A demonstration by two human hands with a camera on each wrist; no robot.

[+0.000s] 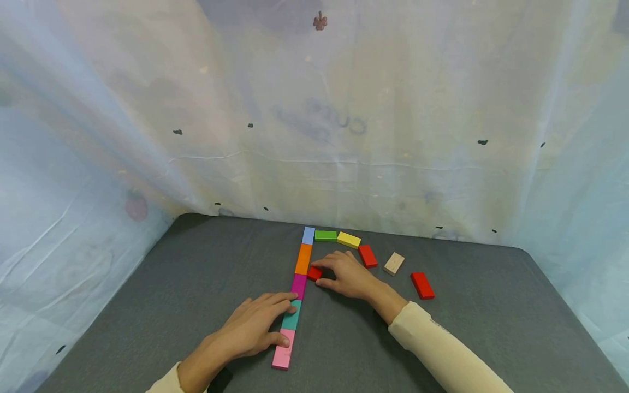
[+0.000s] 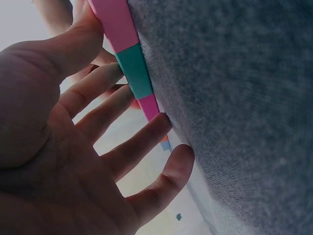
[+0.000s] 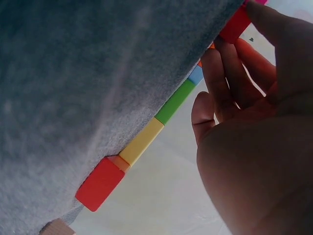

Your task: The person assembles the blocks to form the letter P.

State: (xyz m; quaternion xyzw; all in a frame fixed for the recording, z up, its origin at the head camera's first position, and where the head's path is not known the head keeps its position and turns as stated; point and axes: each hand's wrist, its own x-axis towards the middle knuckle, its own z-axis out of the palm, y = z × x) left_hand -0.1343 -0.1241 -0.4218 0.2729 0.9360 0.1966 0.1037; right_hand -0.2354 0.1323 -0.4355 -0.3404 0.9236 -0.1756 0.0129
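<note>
A row of wooden blocks runs away from me: a pink block, a teal block, a magenta block, an orange block and a light blue block. My left hand lies along its left side, thumb on the pink block and extended fingertips touching the teal and magenta ones. Between thumb and fingers, my right hand pinches a small red block against the row's right side, by the magenta block. In the right wrist view, that red block shows at the fingertips.
From the light blue block, a green block, a yellow block and another red block curve to the right. Farther right lie a plain wood block and a red block. A pale curtain hangs behind the grey table.
</note>
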